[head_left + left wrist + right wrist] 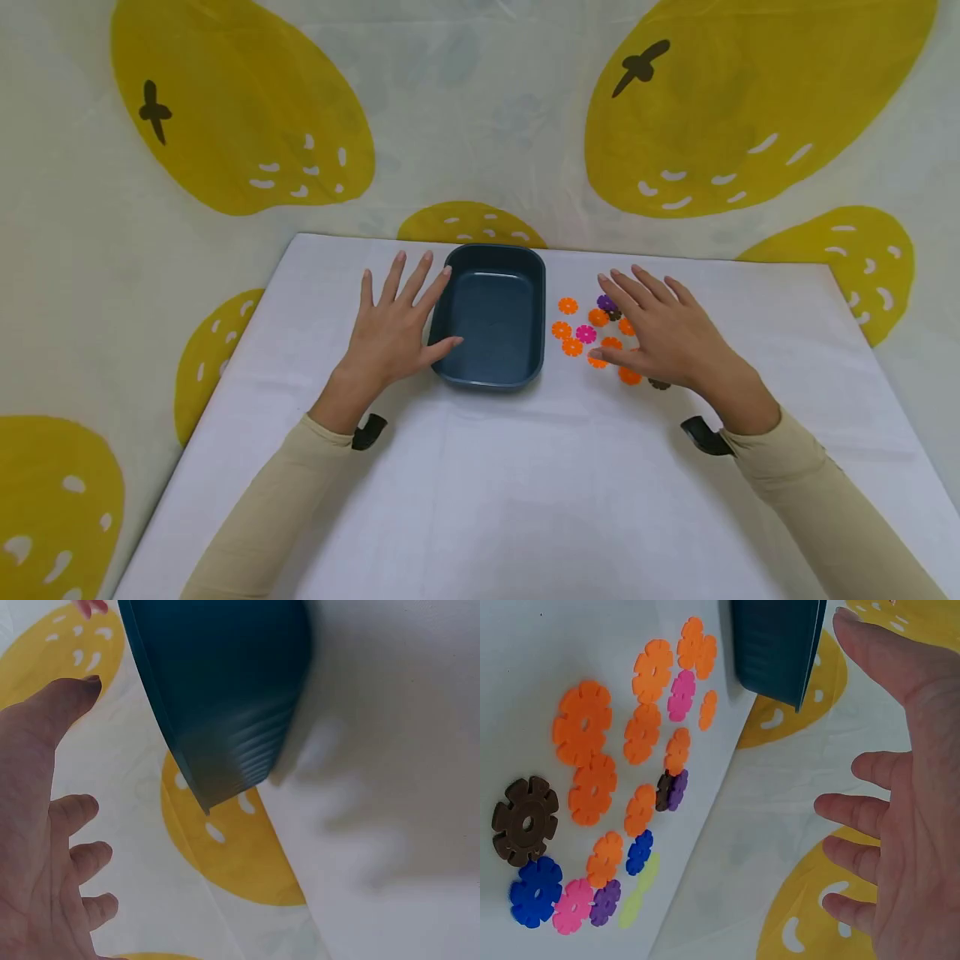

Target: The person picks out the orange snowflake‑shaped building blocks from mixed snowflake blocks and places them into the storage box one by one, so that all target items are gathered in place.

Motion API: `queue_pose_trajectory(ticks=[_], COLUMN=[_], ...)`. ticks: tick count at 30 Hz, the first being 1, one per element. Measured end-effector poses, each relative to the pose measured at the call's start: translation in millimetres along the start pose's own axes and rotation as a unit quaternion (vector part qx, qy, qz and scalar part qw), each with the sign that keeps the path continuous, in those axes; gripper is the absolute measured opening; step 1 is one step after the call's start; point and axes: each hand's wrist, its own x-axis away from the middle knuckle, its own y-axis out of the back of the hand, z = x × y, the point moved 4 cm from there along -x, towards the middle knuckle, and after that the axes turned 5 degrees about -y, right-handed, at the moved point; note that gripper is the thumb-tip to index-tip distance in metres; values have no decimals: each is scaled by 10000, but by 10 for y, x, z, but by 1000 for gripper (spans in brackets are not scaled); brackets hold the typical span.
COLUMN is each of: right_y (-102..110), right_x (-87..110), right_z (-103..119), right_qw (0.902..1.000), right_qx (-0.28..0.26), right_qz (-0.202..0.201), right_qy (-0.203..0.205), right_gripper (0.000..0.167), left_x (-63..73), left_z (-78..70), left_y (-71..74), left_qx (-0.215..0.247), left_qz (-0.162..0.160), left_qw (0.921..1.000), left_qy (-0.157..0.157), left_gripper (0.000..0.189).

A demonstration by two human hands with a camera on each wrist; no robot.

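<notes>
On the white table, the dark tray lies between wide-spread hands, discs near the right one.

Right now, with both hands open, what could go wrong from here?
The left hand overlaps the bin in the head view; lowering it might knock the bin.
The right hand hides part of the group of discs in that view, so one could be overlooked.
A purple disc and a brown disc seem to touch or overlap, so picking one may drag the other.
</notes>
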Motion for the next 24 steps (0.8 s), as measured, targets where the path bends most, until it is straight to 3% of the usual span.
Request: queue_pose_trajectory(ticks=[11, 20, 24], right_y=[-30, -58, -67], right_x=[-27, -47, -71], right_z=[-9, -11, -12], right_qw=[10000, 9998, 9999], right_qx=[7, -12, -73], right_qz=[49, 118, 58], right_qy=[-69, -162, -95], right_gripper=[102, 103, 99], left_x=[-36, -58, -72], left_z=[-18, -18, -8], left_y=[3, -14, -40], left_qx=[-44, -32, 231], left_qz=[-81, 90, 136], left_qw=[9999, 10000, 9996], left_qy=[-52, 26, 125], left_gripper=[99, 99, 94])
